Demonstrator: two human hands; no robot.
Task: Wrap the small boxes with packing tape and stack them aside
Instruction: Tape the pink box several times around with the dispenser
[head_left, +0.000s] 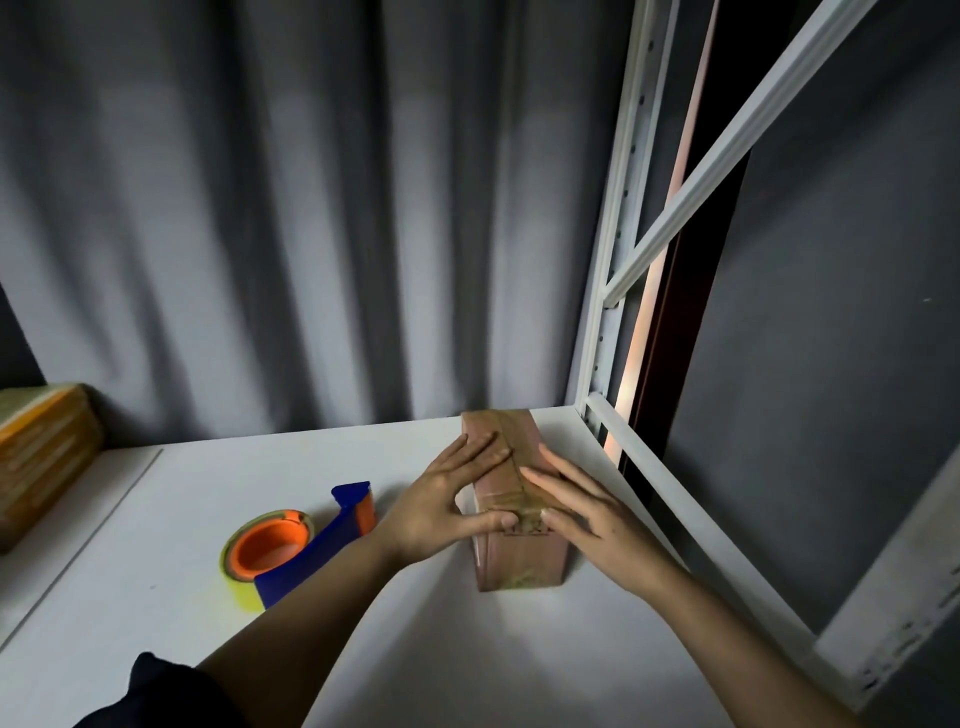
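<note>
head view | worn high | faces forward-down | near white shelf (363, 649)

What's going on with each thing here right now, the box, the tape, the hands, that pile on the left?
Small box: lying flat on the white table, tape already across its top.
Left hand: fingers straight, pressing on the box.
Right hand: fingers straight, pressing on the box.
Tape dispenser: lying on the table, untouched, left of the box.
Wrapped boxes: stacked at the far left.

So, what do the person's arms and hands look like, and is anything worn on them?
Both hands, left and right, are bare: no gloves, rings or watch show. The forearms are bare too. A dark sleeve covers the left upper arm; no sleeve shows on the right arm.
</note>
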